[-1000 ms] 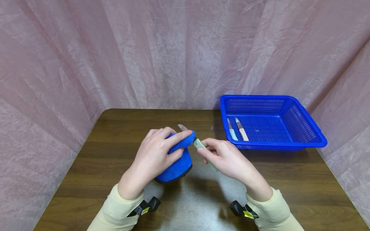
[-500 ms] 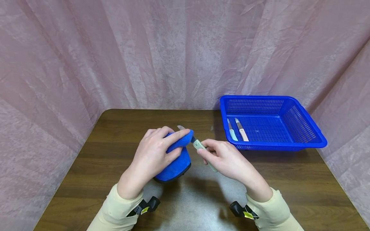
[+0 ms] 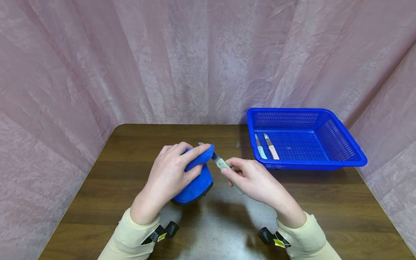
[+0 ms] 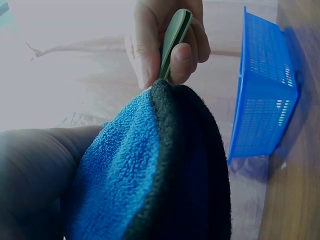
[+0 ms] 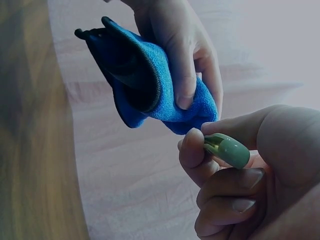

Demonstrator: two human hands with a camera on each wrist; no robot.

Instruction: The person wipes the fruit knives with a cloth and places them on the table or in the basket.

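My left hand (image 3: 172,171) pinches a folded blue cloth (image 3: 196,186) with black edging around the blade of a folding knife (image 3: 222,164). The blade's tip pokes out past the index finger, and a short stretch of blade shows by the handle; the cloth hides the middle. My right hand (image 3: 256,178) grips the pale green handle between thumb and fingers. In the left wrist view, a dark slot runs along the knife handle (image 4: 175,37). The lower part of the cloth (image 5: 162,80) hangs loosely folded below the left fingers in the right wrist view.
At the back right of the wooden table (image 3: 107,187) stands a blue plastic basket (image 3: 344,139). Inside it, by the left wall, lie a light blue-handled knife (image 3: 261,150) and a pinkish-white-handled knife (image 3: 272,148). A pink curtain (image 3: 195,65) hangs behind the table.
The left hand and cloth have slid slightly left along the blade, toward the tip. Less of the tip shows, and more blade shows beside the handle. The right hand has barely moved.
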